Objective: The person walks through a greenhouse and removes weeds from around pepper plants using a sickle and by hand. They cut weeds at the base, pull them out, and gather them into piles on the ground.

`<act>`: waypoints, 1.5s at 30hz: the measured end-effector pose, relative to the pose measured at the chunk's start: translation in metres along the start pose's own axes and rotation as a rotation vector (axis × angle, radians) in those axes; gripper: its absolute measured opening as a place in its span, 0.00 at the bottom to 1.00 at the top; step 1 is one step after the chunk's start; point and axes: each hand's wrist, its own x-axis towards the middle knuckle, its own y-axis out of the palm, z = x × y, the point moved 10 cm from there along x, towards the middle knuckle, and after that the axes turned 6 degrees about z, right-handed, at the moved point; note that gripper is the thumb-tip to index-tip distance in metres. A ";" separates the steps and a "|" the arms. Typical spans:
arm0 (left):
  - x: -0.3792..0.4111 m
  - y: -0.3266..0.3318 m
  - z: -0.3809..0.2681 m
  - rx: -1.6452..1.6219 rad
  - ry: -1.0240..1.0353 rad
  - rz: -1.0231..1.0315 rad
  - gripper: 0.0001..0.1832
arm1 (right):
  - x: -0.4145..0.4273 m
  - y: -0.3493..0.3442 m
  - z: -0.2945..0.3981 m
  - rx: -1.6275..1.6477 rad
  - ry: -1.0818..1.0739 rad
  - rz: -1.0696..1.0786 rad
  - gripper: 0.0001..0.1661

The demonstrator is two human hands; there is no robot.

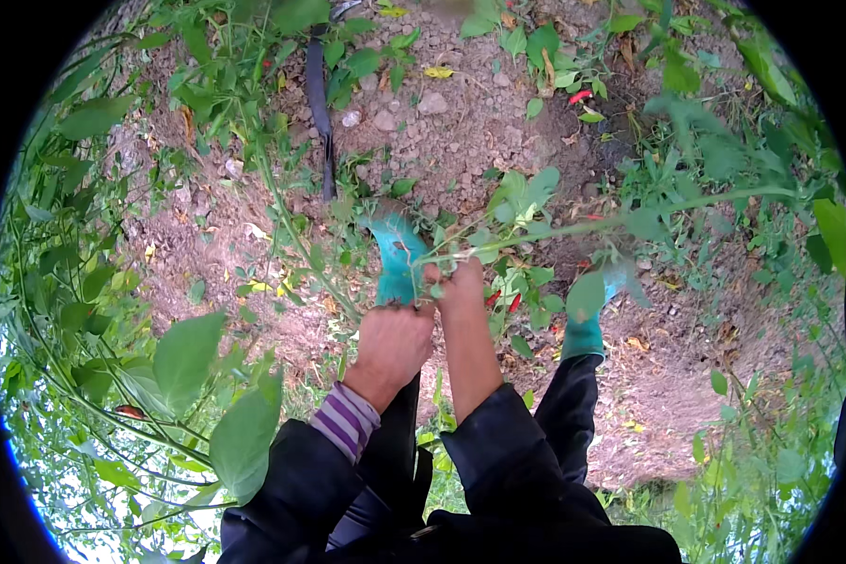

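Observation:
My right hand (463, 282) is closed around a green plant stem (571, 229), which stretches away to the right and carries leaves. Just left of it and lower, my left hand (397, 340) makes a fist around what looks like the thin lower end of the same stem. Its fingers hide most of what lies inside. Beneath the hands a leafy plant bears red chili peppers (515, 303). One teal rubber boot (398, 257) stands directly past my left hand; the other teal boot (584, 331) is to the right, partly covered by a leaf.
A flat black strip (317, 92) lies on the cloddy soil (458, 134) ahead. Another red pepper (579, 96) rests on the ground farther off. Dense pepper plants (84, 296) crowd the left side, with large leaves (240, 451) close to my left sleeve. More foliage (768, 451) grows at right.

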 end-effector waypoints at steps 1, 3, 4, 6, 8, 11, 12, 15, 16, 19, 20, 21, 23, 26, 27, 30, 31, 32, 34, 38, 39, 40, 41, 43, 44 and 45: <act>-0.003 -0.003 -0.006 0.002 0.000 0.009 0.08 | -0.004 -0.007 0.001 0.058 0.033 -0.042 0.11; -0.017 -0.023 -0.028 -0.027 0.064 -0.043 0.09 | -0.015 -0.023 0.015 0.143 0.055 -0.021 0.11; -0.024 -0.029 -0.036 -0.048 0.084 -0.069 0.09 | -0.027 -0.035 0.028 0.165 0.053 0.043 0.11; -0.028 -0.046 -0.067 -0.116 0.156 -0.143 0.10 | -0.066 -0.038 0.074 0.078 -0.009 -0.040 0.11; -0.020 -0.073 -0.109 -0.198 0.274 -0.226 0.11 | -0.121 -0.027 0.159 -0.049 -0.235 -0.095 0.11; 0.005 -0.104 -0.166 -0.431 0.343 -0.249 0.06 | -0.175 -0.024 0.279 -0.207 -0.487 0.137 0.09; 0.011 -0.120 -0.192 -0.411 0.438 -0.372 0.09 | -0.192 -0.036 0.316 -0.315 -0.581 0.114 0.10; 0.013 -0.165 -0.225 -0.486 0.614 -0.524 0.17 | -0.258 -0.086 0.443 -1.131 -1.106 -0.271 0.15; 0.012 -0.173 -0.229 -0.534 0.660 -0.522 0.20 | -0.286 -0.100 0.469 -1.481 -1.283 -0.493 0.17; 0.022 -0.152 -0.201 -0.501 0.520 -0.532 0.25 | -0.327 -0.154 0.506 -2.011 -0.991 -0.949 0.19; 0.031 -0.133 -0.188 -0.472 0.447 -0.441 0.25 | -0.343 -0.188 0.515 -2.216 -0.945 -0.967 0.18; 0.039 -0.110 -0.174 -0.438 0.374 -0.349 0.25 | -0.356 -0.223 0.516 -2.419 -0.883 -0.976 0.17; 0.036 -0.076 -0.141 -0.334 0.219 -0.297 0.24 | -0.378 -0.267 0.507 -2.512 -0.465 -0.986 0.15; 0.023 -0.042 -0.114 -0.362 0.192 -0.158 0.21 | -0.418 -0.332 0.462 -2.747 -0.113 -0.846 0.10; 0.016 -0.039 -0.109 -0.378 0.186 -0.166 0.20 | -0.425 -0.346 0.449 -2.805 -0.036 -0.781 0.09; 0.014 -0.028 -0.108 -0.528 0.154 -0.203 0.18 | -0.413 -0.322 0.435 -2.593 -0.119 -0.898 0.09; 0.015 -0.026 -0.109 -0.591 0.144 -0.219 0.17 | -0.395 -0.304 0.434 -2.572 -0.207 -0.915 0.08; 0.020 -0.021 -0.113 -0.613 0.121 -0.143 0.17 | -0.372 -0.277 0.433 -2.542 -0.348 -0.911 0.08; 0.026 -0.009 -0.123 -0.580 0.126 -0.057 0.16 | -0.312 -0.192 0.423 -2.505 -0.652 -0.764 0.10; 0.025 -0.002 -0.134 -0.542 0.175 0.071 0.16 | -0.173 -0.099 0.411 -2.359 -0.659 -0.649 0.10; 0.026 -0.010 -0.133 -0.583 0.187 0.035 0.16 | -0.142 -0.071 0.393 -2.278 -0.766 -0.565 0.10; 0.028 -0.019 -0.135 -0.628 0.215 0.001 0.16 | -0.116 -0.050 0.376 -2.183 -0.992 -0.462 0.11; 0.028 -0.024 -0.132 -0.671 0.216 -0.030 0.16 | -0.082 -0.030 0.347 -2.132 -0.917 -0.369 0.13; 0.034 -0.038 -0.118 -0.776 0.212 -0.143 0.15 | -0.038 0.009 0.294 -2.018 -0.973 -0.287 0.12; 0.035 -0.044 -0.107 -0.835 0.186 -0.184 0.15 | -0.011 0.016 0.270 -1.963 -0.879 -0.290 0.13; 0.038 -0.050 -0.097 -0.892 0.175 -0.230 0.14 | 0.010 0.018 0.251 -1.941 -0.816 -0.307 0.13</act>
